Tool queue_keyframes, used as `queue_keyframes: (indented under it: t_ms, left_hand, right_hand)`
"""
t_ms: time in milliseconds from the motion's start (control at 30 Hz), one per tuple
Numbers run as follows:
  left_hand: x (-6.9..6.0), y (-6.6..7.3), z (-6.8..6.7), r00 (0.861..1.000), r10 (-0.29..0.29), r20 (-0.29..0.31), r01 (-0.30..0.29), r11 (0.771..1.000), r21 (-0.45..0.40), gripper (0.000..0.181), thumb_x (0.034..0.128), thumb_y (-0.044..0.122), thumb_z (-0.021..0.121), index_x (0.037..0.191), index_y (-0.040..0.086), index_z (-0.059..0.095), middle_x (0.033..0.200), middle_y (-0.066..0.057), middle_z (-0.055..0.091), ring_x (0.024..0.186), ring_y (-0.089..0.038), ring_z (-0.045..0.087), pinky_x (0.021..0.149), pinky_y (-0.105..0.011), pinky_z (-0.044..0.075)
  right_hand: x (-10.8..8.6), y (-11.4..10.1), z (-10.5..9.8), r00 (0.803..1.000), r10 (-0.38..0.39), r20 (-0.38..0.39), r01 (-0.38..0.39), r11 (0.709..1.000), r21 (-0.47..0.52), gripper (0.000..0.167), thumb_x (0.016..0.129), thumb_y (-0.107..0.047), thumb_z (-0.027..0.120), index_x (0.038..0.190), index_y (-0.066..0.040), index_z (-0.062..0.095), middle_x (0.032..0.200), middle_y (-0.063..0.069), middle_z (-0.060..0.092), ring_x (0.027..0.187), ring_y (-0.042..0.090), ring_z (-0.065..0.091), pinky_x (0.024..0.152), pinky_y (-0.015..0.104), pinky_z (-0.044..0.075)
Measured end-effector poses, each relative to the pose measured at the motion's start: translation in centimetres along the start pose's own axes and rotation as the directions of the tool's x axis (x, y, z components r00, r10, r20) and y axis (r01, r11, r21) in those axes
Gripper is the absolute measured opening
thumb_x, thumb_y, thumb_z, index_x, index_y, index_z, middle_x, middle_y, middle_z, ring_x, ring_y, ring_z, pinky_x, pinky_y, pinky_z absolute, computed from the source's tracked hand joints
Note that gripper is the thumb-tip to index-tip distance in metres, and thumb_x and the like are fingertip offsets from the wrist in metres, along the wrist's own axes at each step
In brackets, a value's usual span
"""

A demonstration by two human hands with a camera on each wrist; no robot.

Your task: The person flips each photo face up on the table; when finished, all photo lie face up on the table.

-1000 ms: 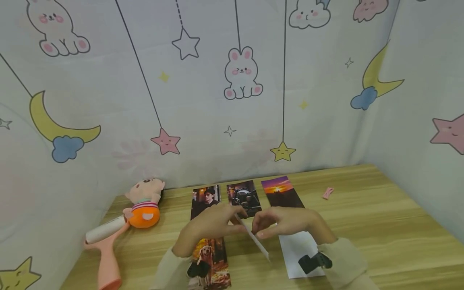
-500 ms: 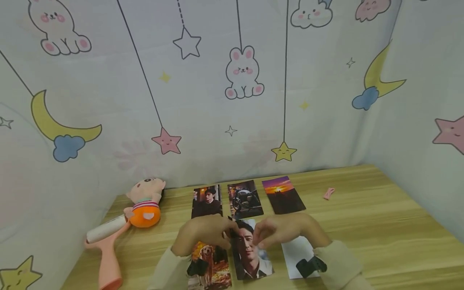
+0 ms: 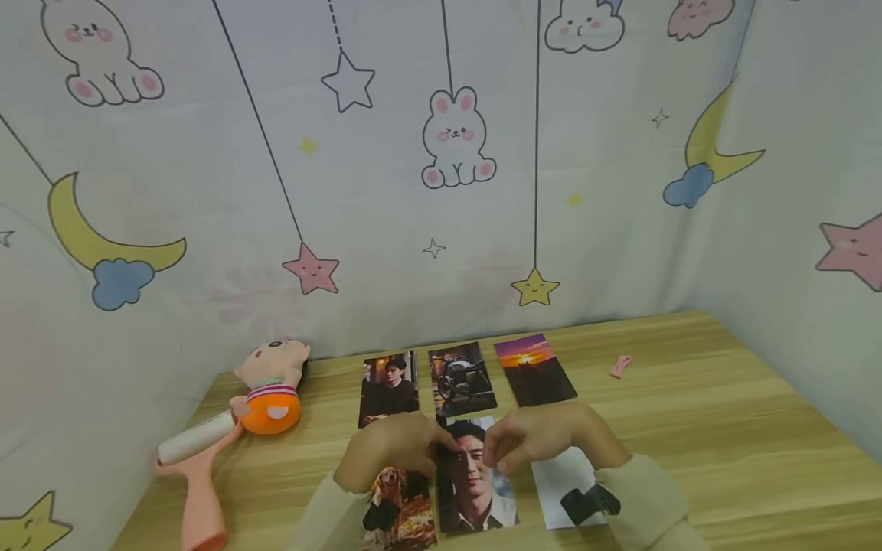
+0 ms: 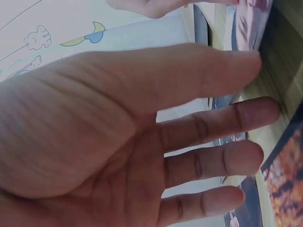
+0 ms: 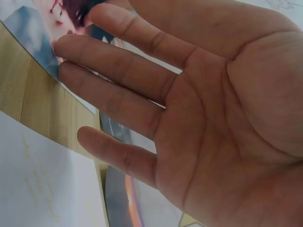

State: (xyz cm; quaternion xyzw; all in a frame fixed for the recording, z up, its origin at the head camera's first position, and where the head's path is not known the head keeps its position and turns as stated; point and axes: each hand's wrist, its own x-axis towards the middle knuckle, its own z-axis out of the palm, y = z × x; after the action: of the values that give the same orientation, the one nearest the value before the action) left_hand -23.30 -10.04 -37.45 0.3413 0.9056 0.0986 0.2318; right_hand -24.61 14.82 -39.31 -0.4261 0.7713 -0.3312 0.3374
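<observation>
A photo card of a person's portrait [image 3: 475, 493] lies face up in the middle of the front row. My left hand [image 3: 400, 444] is at its upper left edge, partly covering the dog photo card [image 3: 412, 516]. At the portrait's upper right, my right hand [image 3: 540, 435] has its fingertips on or just above the card; contact is unclear. Both wrist views show the left hand [image 4: 123, 123] and right hand [image 5: 199, 109] with fingers fairly straight and nothing gripped. A white-backed card [image 3: 560, 486] lies under the right wrist, with faint yellow writing in the right wrist view.
Behind stand three photo cards in a row: a seated person [image 3: 390, 386], a motorcycle [image 3: 463, 379] and a sunset [image 3: 534, 370]. On the left are a plush toy [image 3: 272, 390] and a pink lint roller [image 3: 201, 490]. A small pink bow [image 3: 621, 366] lies right.
The portrait card, earlier held tilted between both hands, was laid face up on the table by half a second ago. Since then the hands have barely moved.
</observation>
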Motion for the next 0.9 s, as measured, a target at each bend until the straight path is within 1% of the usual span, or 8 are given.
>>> queue_keyframes:
  t_ms: [167,300,367,467,633,700,800,900]
  left_hand:
    - [0.0,0.0,0.2,1.000,-0.009,0.004,0.008,1.000,0.020,0.045,0.0812,0.006,0.079,0.124,0.017,0.072,0.068,0.010,0.054,0.059,-0.004,0.047,0.059,-0.023,0.042]
    - [0.1,0.0,0.3,1.000,-0.028,0.007,0.028,0.999,0.025,0.040,0.0844,0.009,0.077,0.123,0.018,0.072,0.071,0.009,0.057,0.061,-0.004,0.049,0.059,-0.025,0.044]
    - [0.3,0.0,0.3,1.000,-0.021,-0.005,0.022,0.999,0.035,0.036,0.0876,0.012,0.075,0.123,0.018,0.072,0.075,0.009,0.058,0.063,-0.004,0.051,0.061,-0.025,0.045]
    - [0.8,0.2,0.5,0.998,0.028,-0.048,-0.027,0.999,0.039,0.032,0.0921,0.019,0.072,0.124,0.018,0.071,0.080,0.011,0.060,0.066,-0.004,0.053,0.063,-0.025,0.047]
    - [1.8,1.1,0.5,0.984,0.150,-0.099,-0.149,0.989,0.015,0.033,0.0959,0.025,0.068,0.128,0.015,0.068,0.090,0.010,0.067,0.069,-0.002,0.055,0.070,-0.022,0.048]
    - [2.3,1.5,0.3,0.982,0.167,-0.088,-0.168,0.986,-0.003,0.034,0.0967,0.025,0.067,0.130,0.015,0.067,0.095,0.008,0.071,0.073,-0.001,0.059,0.073,-0.022,0.050]
    - [3.0,2.1,0.0,0.985,0.161,-0.065,-0.164,0.986,-0.041,0.037,0.0974,0.026,0.066,0.133,0.015,0.064,0.099,0.005,0.074,0.078,0.001,0.064,0.074,-0.021,0.052]
    - [3.7,2.6,0.0,0.986,0.160,-0.048,-0.163,0.985,-0.064,0.039,0.0982,0.025,0.065,0.136,0.015,0.062,0.099,0.005,0.074,0.078,0.002,0.065,0.074,-0.020,0.052]
  right_hand:
    - [-0.4,0.1,-0.3,1.000,0.024,0.004,-0.024,1.000,-0.001,0.020,0.095,-0.009,0.064,0.113,-0.001,0.066,0.111,0.003,0.070,0.103,0.004,0.063,0.092,0.022,0.048]
    - [-1.2,0.3,-0.8,1.000,0.009,-0.007,-0.009,1.000,0.012,0.027,0.096,-0.010,0.063,0.120,0.001,0.064,0.119,0.008,0.068,0.113,0.015,0.063,0.097,0.024,0.047]
    - [-1.8,0.5,-1.1,0.999,-0.003,-0.032,0.003,1.000,0.001,0.030,0.096,-0.012,0.062,0.123,0.002,0.064,0.122,0.010,0.067,0.118,0.018,0.062,0.099,0.025,0.046]
    - [-3.3,0.7,-1.7,0.996,0.011,-0.086,-0.012,1.000,-0.017,0.032,0.097,-0.014,0.061,0.125,0.000,0.063,0.126,0.011,0.066,0.120,0.020,0.061,0.100,0.027,0.046]
    - [-5.7,1.2,-2.5,0.986,0.048,-0.158,-0.048,0.999,0.004,0.035,0.099,-0.020,0.061,0.128,-0.002,0.062,0.129,0.013,0.064,0.123,0.030,0.059,0.099,0.031,0.048]
    - [-6.5,1.4,-2.7,0.981,0.068,-0.184,-0.065,0.998,0.023,0.036,0.099,-0.020,0.060,0.130,-0.002,0.060,0.130,0.014,0.063,0.124,0.033,0.057,0.100,0.034,0.047]
    - [-7.6,1.6,-3.0,0.968,0.109,-0.224,-0.101,0.994,0.047,0.036,0.100,-0.019,0.059,0.132,-0.002,0.059,0.133,0.016,0.060,0.126,0.035,0.055,0.102,0.041,0.046]
    - [-8.4,1.8,-3.1,0.948,0.167,-0.272,-0.157,0.986,0.059,0.035,0.099,-0.018,0.060,0.132,-0.003,0.059,0.133,0.016,0.059,0.126,0.037,0.054,0.102,0.050,0.045]
